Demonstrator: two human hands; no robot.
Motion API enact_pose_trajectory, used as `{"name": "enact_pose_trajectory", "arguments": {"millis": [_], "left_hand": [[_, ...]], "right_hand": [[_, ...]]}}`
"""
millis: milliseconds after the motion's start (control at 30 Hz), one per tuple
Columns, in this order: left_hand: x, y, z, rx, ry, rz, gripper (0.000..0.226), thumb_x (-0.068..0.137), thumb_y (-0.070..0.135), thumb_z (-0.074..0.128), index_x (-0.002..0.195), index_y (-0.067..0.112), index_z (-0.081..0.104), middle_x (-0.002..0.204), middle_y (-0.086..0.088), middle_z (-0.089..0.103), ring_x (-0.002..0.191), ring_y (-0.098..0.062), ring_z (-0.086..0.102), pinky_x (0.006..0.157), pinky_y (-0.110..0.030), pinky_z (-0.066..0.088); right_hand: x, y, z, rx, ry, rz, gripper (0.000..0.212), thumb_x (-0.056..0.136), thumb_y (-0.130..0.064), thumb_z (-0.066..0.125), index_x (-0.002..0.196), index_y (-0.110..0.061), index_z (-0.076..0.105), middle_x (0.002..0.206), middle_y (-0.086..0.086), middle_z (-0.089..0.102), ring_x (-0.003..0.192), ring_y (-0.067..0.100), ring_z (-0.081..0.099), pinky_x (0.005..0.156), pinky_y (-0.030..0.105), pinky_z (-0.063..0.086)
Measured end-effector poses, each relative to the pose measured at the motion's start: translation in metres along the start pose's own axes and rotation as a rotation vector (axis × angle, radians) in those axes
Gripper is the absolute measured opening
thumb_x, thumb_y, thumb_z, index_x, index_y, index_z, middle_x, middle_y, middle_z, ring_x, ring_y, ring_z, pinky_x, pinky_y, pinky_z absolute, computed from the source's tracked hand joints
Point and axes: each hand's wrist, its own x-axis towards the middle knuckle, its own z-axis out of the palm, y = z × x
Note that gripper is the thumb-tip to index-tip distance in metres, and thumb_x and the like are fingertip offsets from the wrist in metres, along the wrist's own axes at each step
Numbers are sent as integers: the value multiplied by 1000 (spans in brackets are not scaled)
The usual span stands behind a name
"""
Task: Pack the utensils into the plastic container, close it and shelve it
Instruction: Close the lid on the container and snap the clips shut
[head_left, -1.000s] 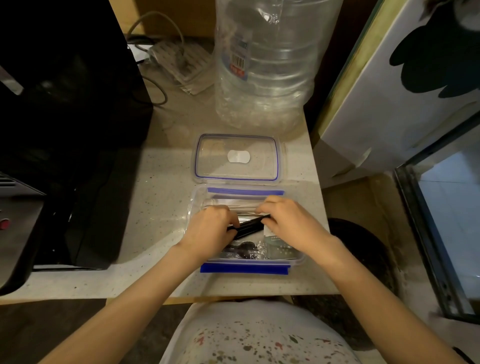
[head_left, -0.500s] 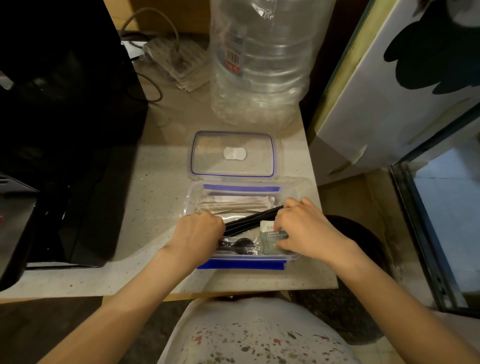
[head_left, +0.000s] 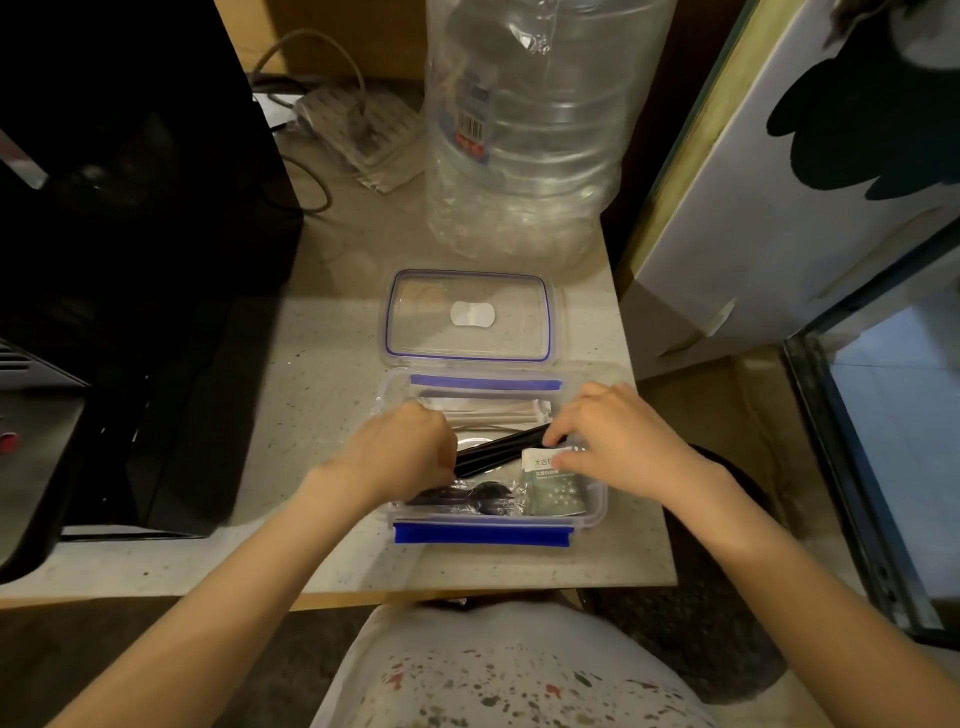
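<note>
A clear plastic container (head_left: 597, 506) with blue latches sits open near the counter's front edge. Its clear lid (head_left: 467, 314) lies flat just behind it. Inside lie wrapped pale utensils (head_left: 488, 413) at the back, black chopsticks (head_left: 498, 452) slanting across the middle, a wrapped black spoon (head_left: 483, 496) and a green-grey sachet (head_left: 553, 488) at the front. My left hand (head_left: 402, 449) is closed on the chopsticks' left end. My right hand (head_left: 618, 436) pinches their right end, with its fingertips over the sachet.
A large empty water jug (head_left: 524, 130) stands behind the lid. A black appliance (head_left: 130, 260) fills the counter's left side, with a power strip (head_left: 358, 130) and cables behind it. A white board (head_left: 805, 182) leans at the right, and a glass-fronted cabinet (head_left: 883, 441) stands beyond the counter edge.
Both hands have spread apart along the chopsticks, the right one sliding to the right end. The chopsticks and sachet are now more exposed in the container.
</note>
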Motion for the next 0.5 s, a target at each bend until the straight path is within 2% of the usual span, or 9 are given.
{"name": "enact_pose_trajectory", "arguments": {"millis": [67, 133, 167, 267, 333, 367, 433, 500], "left_hand": [[1, -2, -14, -113, 90, 42, 17, 88, 19, 60, 99, 13, 71, 99, -4, 74, 81, -9, 64, 81, -19, 54], [3, -6, -30, -179, 230, 62, 18, 88, 15, 59, 101, 11, 71, 97, -4, 74, 74, -6, 59, 70, -4, 42], [5, -8, -36, -206, 317, 54, 18, 88, 14, 60, 101, 10, 71, 96, -4, 73, 74, -6, 57, 65, -1, 38], [19, -24, -47, -299, 539, -54, 22, 87, 14, 61, 107, 10, 68, 101, -5, 71, 79, -9, 59, 69, -7, 39], [36, -40, -45, -368, 592, -229, 33, 88, 16, 60, 119, 10, 60, 115, -11, 65, 93, -20, 63, 80, -25, 46], [46, -48, -42, -380, 574, -335, 38, 88, 19, 58, 125, 9, 54, 123, -14, 60, 103, -25, 61, 87, -33, 46], [60, -61, -32, -382, 501, -504, 44, 91, 23, 54, 132, 8, 46, 134, -18, 49, 118, -33, 52, 98, -41, 42], [69, -68, -22, -390, 482, -574, 42, 92, 21, 50, 129, 2, 47, 136, -23, 45, 121, -37, 48, 102, -42, 38]], "right_hand": [[7, 4, -11, 157, 85, 12, 23, 87, -28, 63, 109, -24, 68, 105, -5, 66, 96, 7, 50, 83, 21, 35], [16, 7, -22, 353, 170, 60, 20, 87, -19, 63, 106, -18, 70, 100, -4, 67, 89, 3, 53, 74, 10, 38], [22, 9, -26, 419, 213, 92, 19, 88, -15, 62, 105, -16, 70, 97, -5, 67, 84, 1, 54, 69, 6, 39], [42, 18, -32, 534, 365, 205, 18, 89, -12, 61, 104, -11, 71, 91, -2, 66, 75, 0, 55, 62, -1, 40], [56, 25, -32, 576, 442, 284, 19, 89, -11, 61, 105, -7, 69, 96, 6, 69, 80, 9, 58, 68, 5, 42], [63, 30, -29, 592, 465, 331, 21, 89, -11, 60, 108, -5, 68, 101, 11, 70, 83, 14, 61, 73, 13, 45], [78, 39, -21, 600, 480, 453, 26, 89, -12, 59, 112, 0, 64, 109, 17, 68, 93, 25, 65, 84, 28, 50], [90, 46, -12, 599, 483, 567, 30, 90, -16, 58, 114, 2, 62, 111, 22, 67, 99, 34, 65, 88, 38, 52]]}}
